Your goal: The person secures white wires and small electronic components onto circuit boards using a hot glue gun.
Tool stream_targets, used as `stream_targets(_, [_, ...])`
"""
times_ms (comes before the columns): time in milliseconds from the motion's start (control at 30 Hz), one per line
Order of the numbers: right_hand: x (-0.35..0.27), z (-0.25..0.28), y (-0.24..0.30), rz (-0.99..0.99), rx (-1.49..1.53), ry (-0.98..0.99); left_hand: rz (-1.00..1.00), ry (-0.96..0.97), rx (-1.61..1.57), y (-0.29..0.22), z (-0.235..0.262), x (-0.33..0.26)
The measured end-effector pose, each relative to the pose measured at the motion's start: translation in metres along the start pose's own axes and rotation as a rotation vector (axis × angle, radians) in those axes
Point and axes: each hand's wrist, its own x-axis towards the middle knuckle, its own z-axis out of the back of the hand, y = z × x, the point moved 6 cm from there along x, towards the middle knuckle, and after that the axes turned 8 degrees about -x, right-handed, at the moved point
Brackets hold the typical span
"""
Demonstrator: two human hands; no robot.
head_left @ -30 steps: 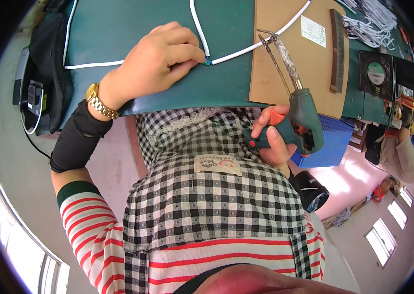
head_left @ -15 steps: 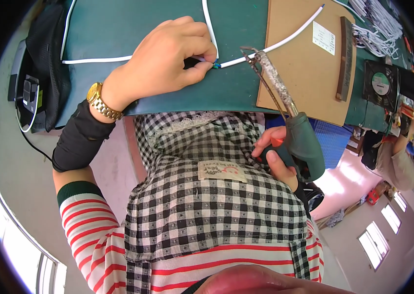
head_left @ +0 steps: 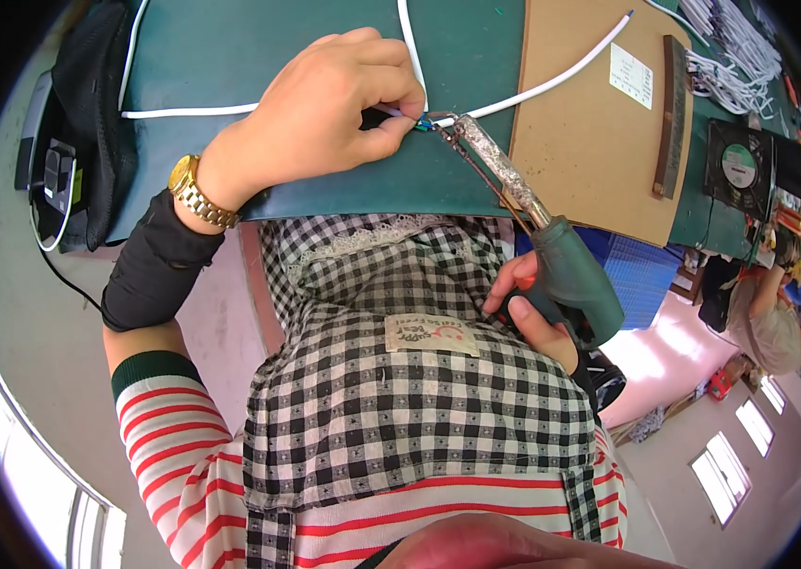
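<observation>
My left hand (head_left: pixel 320 119) is closed in a pinch over the green tabletop. Its thumb and forefinger hold thin coloured wire ends (head_left: pixel 427 124) of a white cable (head_left: pixel 192 112). From the join another white cable (head_left: pixel 562 81) runs to the right. My right hand (head_left: pixel 538 322) is wrapped round the handle of a dark green soldering gun (head_left: pixel 581 280), in front of the table edge. The gun's crusted metal barrel slants up and left, and its tip is at the wire ends beside my left fingertips. The gun's body hides part of my right hand.
Under the right-hand cable lies a brown board (head_left: pixel 562 142) with a white label and a dark bar (head_left: pixel 672 114). Bundled white cables (head_left: pixel 728 81) and a black fan (head_left: pixel 740 161) are farther right. A black mesh item (head_left: pixel 102 123) sits at the left edge. Another person (head_left: pixel 770 318) works at far right.
My right hand has brought the soldering gun up and left, so its tip has come from over the right cable to the wire ends. My left hand keeps its pinch in place.
</observation>
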Motion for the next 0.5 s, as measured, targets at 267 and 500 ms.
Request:
stream_targets(267, [0.003, -0.003, 0.001, -0.020, -0.059, 0.114, 0.015, -0.015, -0.036, 0.003, 0.000, 0.000])
stream_targets(500, [-0.001, -0.002, -0.009, -0.087, 0.036, 0.033, 0.037, -0.009, -0.031, 0.004, -0.001, 0.001])
